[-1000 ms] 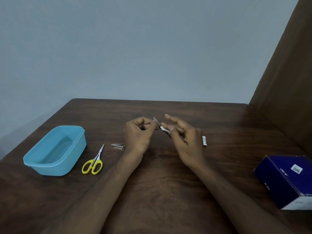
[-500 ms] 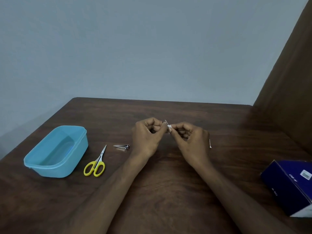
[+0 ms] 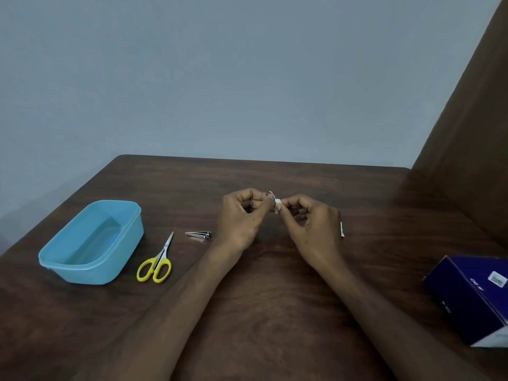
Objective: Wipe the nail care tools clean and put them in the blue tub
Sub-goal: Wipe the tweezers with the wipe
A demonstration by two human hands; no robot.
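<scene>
Both hands meet above the middle of the worktop. The left hand has a narrow grip, fingers curled in, pinching a small slim metal tool of which only a tip shows above the thumb. The right hand pinches a small white wipe tight against that tool. What kind of tool it is cannot be told.

To wipe well, the left pinch probably needs to stay firm and low on the tool while the right draws the wipe along its whole length, turning it to reach each face.

Further left, a nail clipper and yellow-handled scissors lie on the worktop, not yet in the blue tub, which holds none of the tools.
</scene>
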